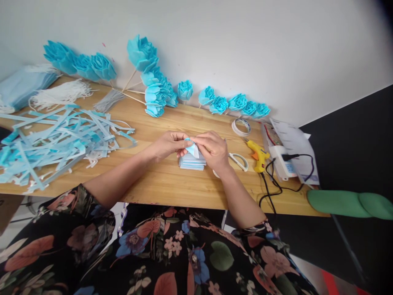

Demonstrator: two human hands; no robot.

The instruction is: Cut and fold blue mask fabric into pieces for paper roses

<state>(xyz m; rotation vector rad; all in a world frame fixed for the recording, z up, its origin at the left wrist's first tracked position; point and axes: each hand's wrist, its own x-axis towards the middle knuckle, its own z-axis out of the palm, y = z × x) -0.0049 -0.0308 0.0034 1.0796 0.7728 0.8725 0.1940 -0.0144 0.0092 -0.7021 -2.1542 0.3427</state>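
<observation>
Both my hands meet over the middle of the wooden table (172,184). My left hand (168,144) and my right hand (212,150) pinch a small folded light-blue piece (193,148) between their fingertips. Directly under it lies a low stack of blue squares (190,163). White-handled scissors (239,160) lie just right of my right hand.
A heap of cut blue strips (58,141) covers the table's left. Blue fabric roses on sticks (155,88) line the wall. A tape roll (241,126), a yellow glue gun (258,155) with black cable, and a white power strip (282,162) sit at the right. A green cushion (350,203) is beyond the edge.
</observation>
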